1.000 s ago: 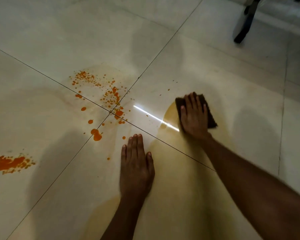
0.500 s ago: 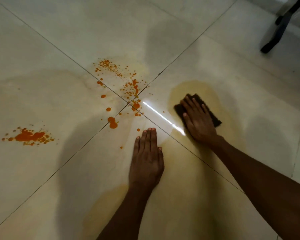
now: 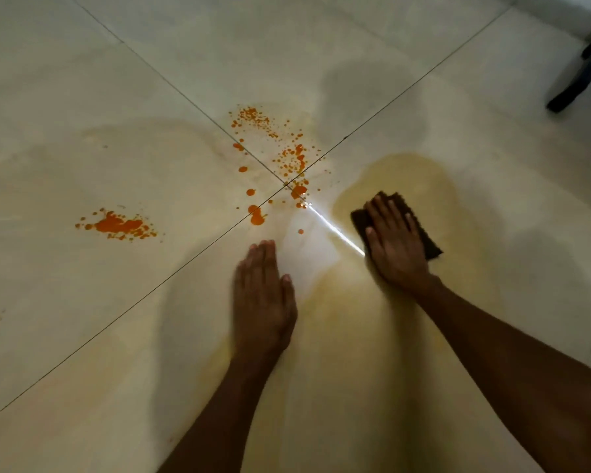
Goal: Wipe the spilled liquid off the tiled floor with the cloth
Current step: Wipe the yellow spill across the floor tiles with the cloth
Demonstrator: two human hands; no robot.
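On the pale tiled floor (image 3: 151,80), the right hand (image 3: 394,249) presses flat fingers (image 3: 386,213) on a dark brown cloth (image 3: 359,218) in a yellowish wet smear (image 3: 423,172), while the left hand (image 3: 261,303) lies open and empty near orange splashes (image 3: 256,215).

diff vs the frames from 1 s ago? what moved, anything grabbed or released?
The right hand slid the cloth back toward the person through the yellow-brown smear; smear now lies bare beyond the fingers. Nothing grabbed or released. Unchanged: left hand flat on the tiled floor, orange splatters unwiped. The view itself shifted.
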